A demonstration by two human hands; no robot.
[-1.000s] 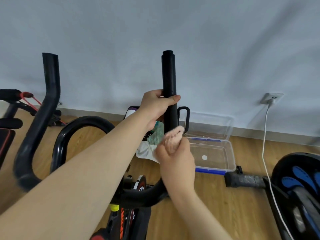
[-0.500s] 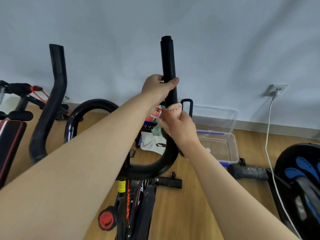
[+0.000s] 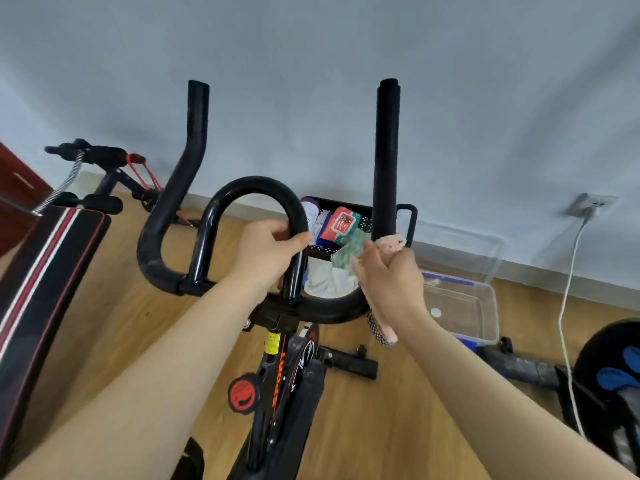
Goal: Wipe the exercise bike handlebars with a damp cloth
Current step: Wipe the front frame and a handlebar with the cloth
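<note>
Cloth [image 3: 390, 244] clenched in right hand [image 3: 388, 275] around handlebar [image 3: 386, 161] | left hand [image 3: 266, 252] grasping centre loop [image 3: 249, 188]

Pale grey-blue wall [image 3: 346, 46] meets a light wooden floor [image 3: 121, 323] at a pale skirting board [image 3: 554, 277]. A wall socket [image 3: 593, 204] with a white cable [image 3: 568, 289] sits at right; a padded bench [image 3: 45, 271] stands at left.

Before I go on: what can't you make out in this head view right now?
- Right bar under the right hand: covered by hand and cloth, so no telling how clean it is.
- Cloth's dampness: not visible.
- Basket contents: partly blocked by the center loop, left hand and bar; the red packet print is too small to read.
- Bike frame lower down: cut off by the bottom edge.
</note>
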